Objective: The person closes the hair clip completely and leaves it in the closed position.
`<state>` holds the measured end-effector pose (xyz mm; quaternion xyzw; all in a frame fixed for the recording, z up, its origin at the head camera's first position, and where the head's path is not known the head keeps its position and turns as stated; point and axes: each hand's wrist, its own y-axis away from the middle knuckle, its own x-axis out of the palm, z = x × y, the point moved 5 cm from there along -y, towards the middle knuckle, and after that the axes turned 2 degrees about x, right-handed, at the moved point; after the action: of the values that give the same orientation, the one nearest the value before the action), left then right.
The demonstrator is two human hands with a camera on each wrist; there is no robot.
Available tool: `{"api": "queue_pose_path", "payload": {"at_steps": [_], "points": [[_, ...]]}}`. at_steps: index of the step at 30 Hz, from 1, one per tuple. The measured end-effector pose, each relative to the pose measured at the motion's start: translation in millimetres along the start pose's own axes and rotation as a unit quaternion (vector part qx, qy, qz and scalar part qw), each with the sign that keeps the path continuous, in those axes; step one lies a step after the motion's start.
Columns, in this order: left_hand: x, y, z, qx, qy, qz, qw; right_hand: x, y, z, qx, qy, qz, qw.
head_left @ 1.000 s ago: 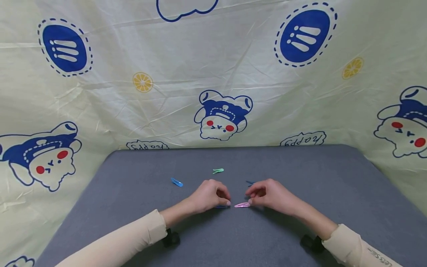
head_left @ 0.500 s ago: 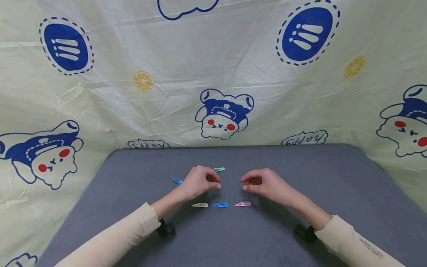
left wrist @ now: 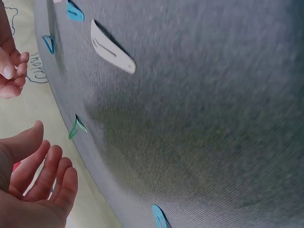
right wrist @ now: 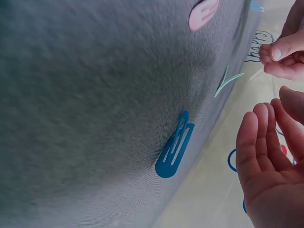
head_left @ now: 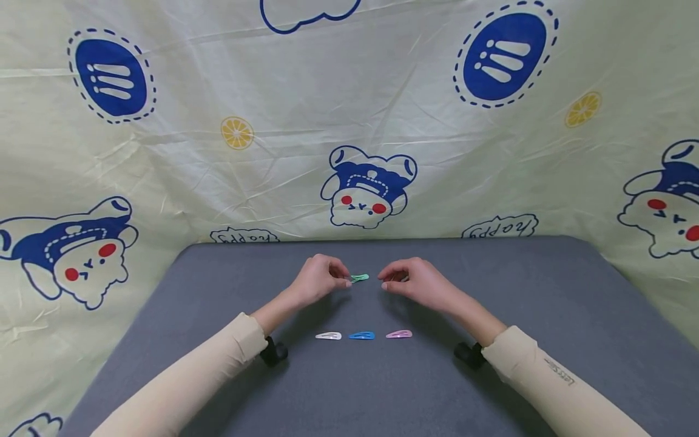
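A green snap hair clip (head_left: pixel 359 278) with spread arms lies far back on the dark grey table. My left hand (head_left: pixel 322 279) hovers at its left end; the left wrist view shows a gap between its loose fingers (left wrist: pixel 42 180) and the clip. Opposite, my right hand (head_left: pixel 417 282) hangs to the clip's right, holding nothing, fingers gently bent. In front of both hands a white hair clip (head_left: pixel 328 335), a blue one (head_left: pixel 362 335) and a pink one (head_left: pixel 399 334) lie in a row. A darker blue hair clip (right wrist: pixel 175 147), sprung apart, is hidden in the head view.
Another blue hair clip (left wrist: pixel 160 217) lies on the table by my left arm, covered in the head view. Behind the grey table (head_left: pixel 349 388) hangs a pale patterned cloth (head_left: pixel 284 79), down to its back edge. Dark wrist cameras sit beneath both wrists.
Both hands have left the blue and pink clips in the front row and moved away from me, towards the green clip. The white clip has come into sight.
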<state>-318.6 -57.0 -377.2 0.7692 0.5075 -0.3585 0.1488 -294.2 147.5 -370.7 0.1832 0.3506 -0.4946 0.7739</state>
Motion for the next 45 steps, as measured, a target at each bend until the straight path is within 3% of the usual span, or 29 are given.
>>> {"api": "queue_pose_path", "payload": {"at_steps": [13, 20, 26, 45], "points": [[3.8, -17.5, 12.0, -0.023, -0.049, 0.044, 0.9976, 8.8, -37.0, -6.4, 0.006, 0.039, 0.048, 0.998], [6.3, -23.5, 18.8, -0.064, -0.025, 0.072, 0.995, 17.1, -53.5, -11.7, 0.033, 0.034, 0.074, 0.996], [9.2, -27.1, 23.2, -0.072, -0.007, 0.087, 0.9936, 20.3, -62.6, -15.2, 0.05, 0.041, 0.081, 0.995], [6.9, -29.3, 32.2, -0.076, 0.027, 0.108, 0.9908, 34.1, -75.9, -23.5, 0.067, 0.07, 0.033, 0.995]]}}
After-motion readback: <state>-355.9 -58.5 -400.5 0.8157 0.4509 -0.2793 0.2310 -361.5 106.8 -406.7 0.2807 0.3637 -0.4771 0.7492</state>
